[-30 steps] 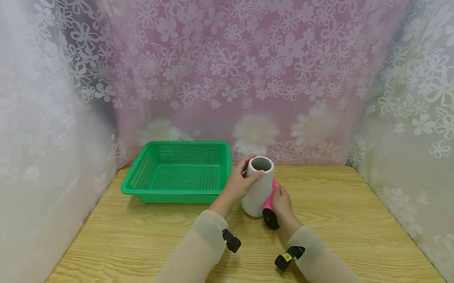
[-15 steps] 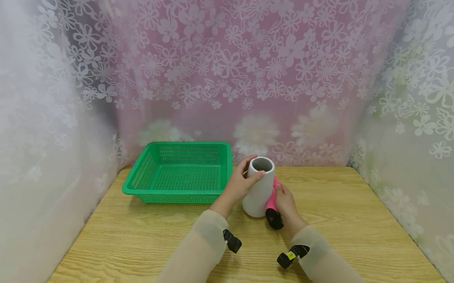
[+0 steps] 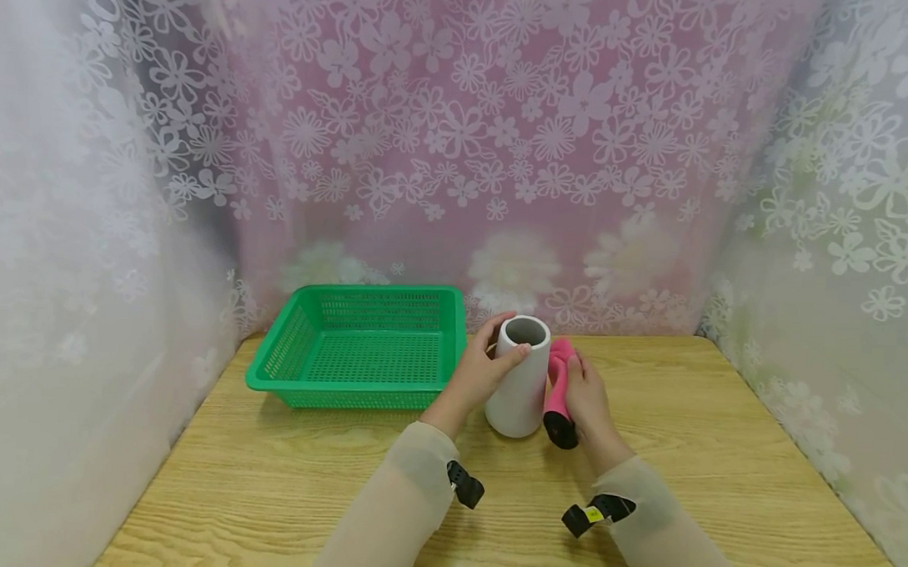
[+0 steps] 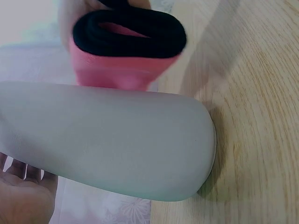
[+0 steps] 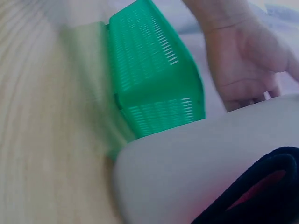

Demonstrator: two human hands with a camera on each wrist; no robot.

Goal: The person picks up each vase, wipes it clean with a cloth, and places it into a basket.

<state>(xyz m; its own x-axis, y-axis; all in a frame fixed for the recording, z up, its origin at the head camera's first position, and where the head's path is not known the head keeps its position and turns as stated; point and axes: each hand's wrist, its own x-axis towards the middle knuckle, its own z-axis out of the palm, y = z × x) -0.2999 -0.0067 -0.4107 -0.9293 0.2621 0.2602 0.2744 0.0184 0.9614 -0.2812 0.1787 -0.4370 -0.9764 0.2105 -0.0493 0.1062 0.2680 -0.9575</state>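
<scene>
A white vase (image 3: pixel 520 394), tapered and open at the top, stands upright on the wooden table. My left hand (image 3: pixel 477 376) grips it near the rim, thumb in front and fingers around the far side. Just right of the vase, my right hand (image 3: pixel 588 401) holds a pink cloth piece (image 3: pixel 558 379) with a black cuff (image 3: pixel 561 431), bunched and bent over at the top. Through the left wrist view, the cuff (image 4: pixel 154 49) appears as a flattened opening with pink inside. Its pink part overlaps the vase's side there.
A green perforated plastic basket (image 3: pixel 353 387) sits left of the vase, close to my left hand. Flower-patterned curtains (image 3: pixel 459 150) hang behind and along both sides of the wooden table (image 3: pixel 681 458).
My right hand has moved right and slightly away from me, carrying the pink cloth piece off the vase's side. The left hand and the vase stay in place.
</scene>
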